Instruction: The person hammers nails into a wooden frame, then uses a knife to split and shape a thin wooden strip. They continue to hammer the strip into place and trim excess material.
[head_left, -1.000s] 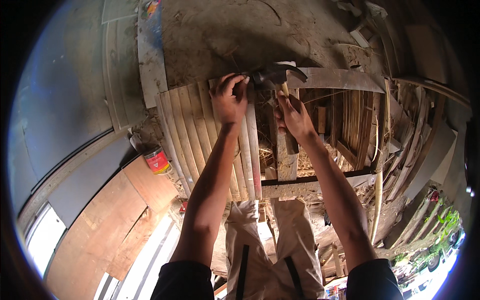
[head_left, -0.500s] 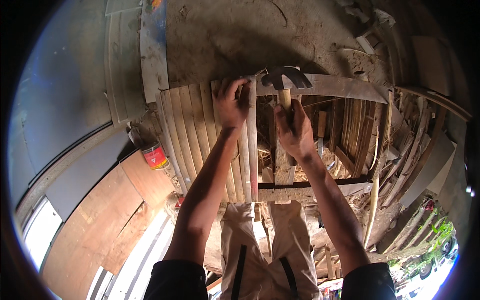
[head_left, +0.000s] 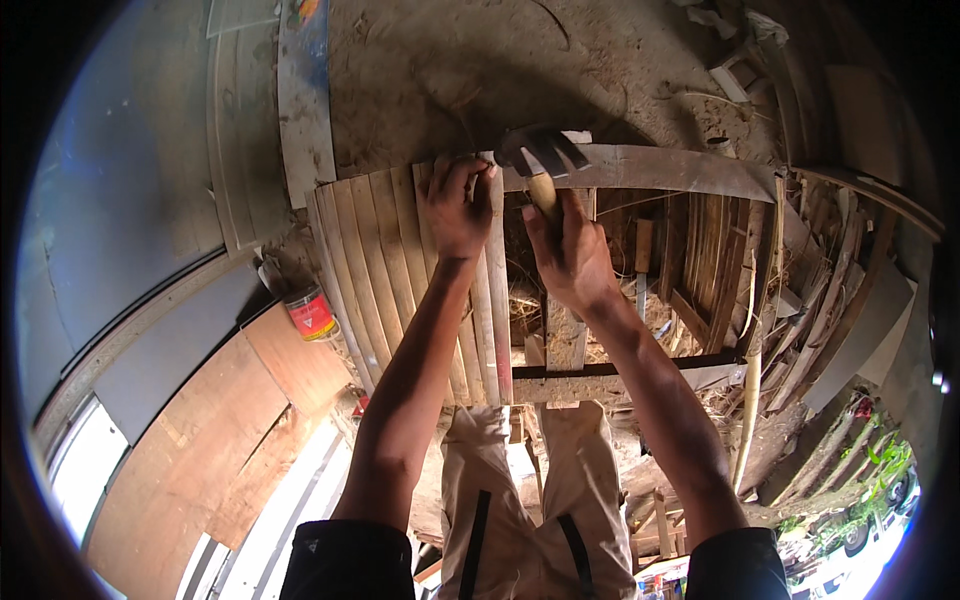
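Observation:
My right hand (head_left: 577,250) is wrapped round the wooden handle of a claw hammer (head_left: 543,192). Its dark head is at the far end of the last wooden slat (head_left: 497,290), close beside my left fingertips. My left hand (head_left: 460,212) rests over the far ends of the neighbouring slats, thumb and fingers pinched together. Whatever is between those fingertips is too small to make out. Several pale slats (head_left: 372,240) lie side by side across the left part of a wooden frame (head_left: 690,170). To the right, the frame is uncovered.
A red-labelled can (head_left: 311,315) stands left of the slats. Inside the frame's opening is a wooden-handled tool (head_left: 642,250) with a flat metal blade. Scrap wood (head_left: 815,290) is piled to the right. Plywood sheets (head_left: 190,440) lie at the lower left, and bare dirt (head_left: 430,80) stretches beyond the frame.
The hammer and my right hand have moved left, bringing the hammer head nearer my left fingertips. My left hand stays pinched at about the same place.

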